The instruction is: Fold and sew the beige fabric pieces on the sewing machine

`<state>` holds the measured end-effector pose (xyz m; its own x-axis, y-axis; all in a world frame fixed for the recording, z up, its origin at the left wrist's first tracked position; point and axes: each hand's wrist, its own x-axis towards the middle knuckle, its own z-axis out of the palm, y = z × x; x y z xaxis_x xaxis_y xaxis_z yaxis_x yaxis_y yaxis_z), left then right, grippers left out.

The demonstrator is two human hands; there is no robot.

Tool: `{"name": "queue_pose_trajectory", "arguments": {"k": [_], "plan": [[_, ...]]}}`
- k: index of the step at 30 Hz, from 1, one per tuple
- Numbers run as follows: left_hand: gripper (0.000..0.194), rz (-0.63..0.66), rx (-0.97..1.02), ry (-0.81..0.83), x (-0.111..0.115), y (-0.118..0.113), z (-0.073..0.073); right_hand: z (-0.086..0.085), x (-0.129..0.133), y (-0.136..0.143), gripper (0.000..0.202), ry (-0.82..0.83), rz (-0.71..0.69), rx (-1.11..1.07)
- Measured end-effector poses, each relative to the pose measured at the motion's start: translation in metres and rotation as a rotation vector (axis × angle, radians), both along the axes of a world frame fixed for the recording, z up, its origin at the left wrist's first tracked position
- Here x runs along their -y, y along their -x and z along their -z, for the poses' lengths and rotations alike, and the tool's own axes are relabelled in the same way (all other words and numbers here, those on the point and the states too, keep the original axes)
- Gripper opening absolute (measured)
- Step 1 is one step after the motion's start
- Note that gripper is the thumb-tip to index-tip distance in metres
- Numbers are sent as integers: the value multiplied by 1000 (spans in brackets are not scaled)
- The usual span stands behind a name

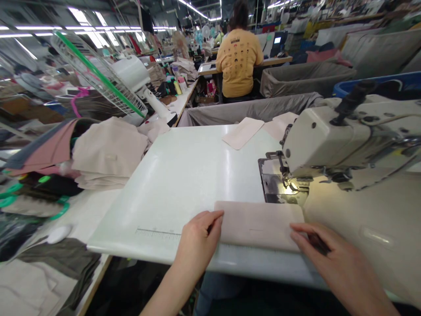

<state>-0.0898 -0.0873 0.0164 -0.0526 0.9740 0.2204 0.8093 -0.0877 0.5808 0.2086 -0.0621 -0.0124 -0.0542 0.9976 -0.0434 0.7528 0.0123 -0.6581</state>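
A pale pink rectangular fabric piece (pixel 256 224) lies flat near the front edge of the white table (pixel 184 175), with a short slit or line at its middle. My left hand (pixel 202 232) pinches its left edge between thumb and forefinger. At the right edge, my right hand (pixel 325 248) has its thumb and forefinger closed on the cloth. Just beyond the piece is the sewing machine (pixel 315 140), its lamp lighting the needle area and metal plate (pixel 274 180). Two more pale pieces (pixel 245 131) lie at the table's far edge.
Stacked pale cloth (pixel 110 149), thread cones (pixel 55 184) and a white fan (pixel 131 72) stand on the left. A grey fabric-lined bin (pixel 246 109) borders the table's far side. Beyond it a person in a yellow shirt (pixel 239 61) sits facing away.
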Motion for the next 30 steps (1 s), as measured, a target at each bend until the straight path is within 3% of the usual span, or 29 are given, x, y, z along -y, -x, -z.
{"name": "queue_pose_trajectory", "arguments": {"k": [9,20,30], "plan": [[30,13,-48,67,-7,4,-2,-11,1,18,29,-133,19,-128],[28,38,-81,69,-13,15,1,-17,-6,21,22,-52,-2,-118],[31,56,-150,50,-11,16,3,-21,-7,24,20,-79,2,-63]]}}
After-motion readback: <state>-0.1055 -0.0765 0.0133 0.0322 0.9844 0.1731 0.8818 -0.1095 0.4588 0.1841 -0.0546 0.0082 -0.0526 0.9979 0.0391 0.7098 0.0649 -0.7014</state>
